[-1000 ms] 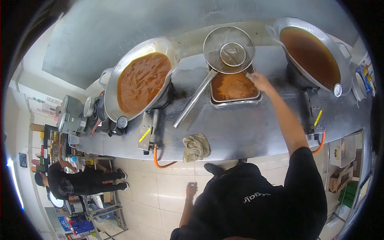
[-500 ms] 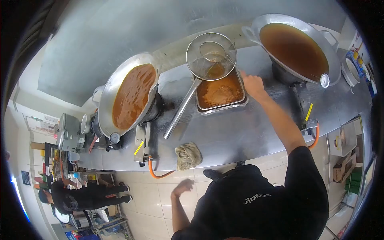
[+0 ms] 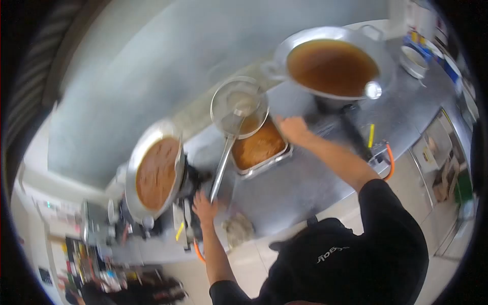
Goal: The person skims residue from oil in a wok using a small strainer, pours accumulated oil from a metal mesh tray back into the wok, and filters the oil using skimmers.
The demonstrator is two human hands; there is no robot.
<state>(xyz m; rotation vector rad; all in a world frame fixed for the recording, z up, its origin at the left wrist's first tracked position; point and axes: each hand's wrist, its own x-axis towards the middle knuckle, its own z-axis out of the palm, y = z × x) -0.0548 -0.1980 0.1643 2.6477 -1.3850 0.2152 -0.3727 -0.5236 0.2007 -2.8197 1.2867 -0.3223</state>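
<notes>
A rectangular metal tray (image 3: 264, 164) of brown liquid with a paler, foamy-looking mass stands on the steel counter. My right hand (image 3: 294, 130) is at its right rim, fingers curled against the edge, though blur hides the fingertips. Across the tray's far side rests a round, long-handled mesh strainer (image 3: 218, 173), with a smaller ring-shaped strainer (image 3: 244, 105) in or under its bowl. My left hand (image 3: 204, 207) reaches beside the end of the strainer's handle with fingers spread; it seems to hold nothing. A crumpled cloth (image 3: 238, 229) lies just right of it.
A wide wok (image 3: 133, 195) of brown liquid sits on a burner at left. Another wok (image 3: 285, 43) of darker liquid is at back right, a dial thermometer (image 3: 373, 90) on its rim. Orange gas hoses (image 3: 390, 165) hang at the front edge. A person (image 3: 127, 292) is at lower left.
My left hand has risen from below the counter edge to the end of the strainer handle. My right hand stays at the tray's rim. The view has shifted and tilted.
</notes>
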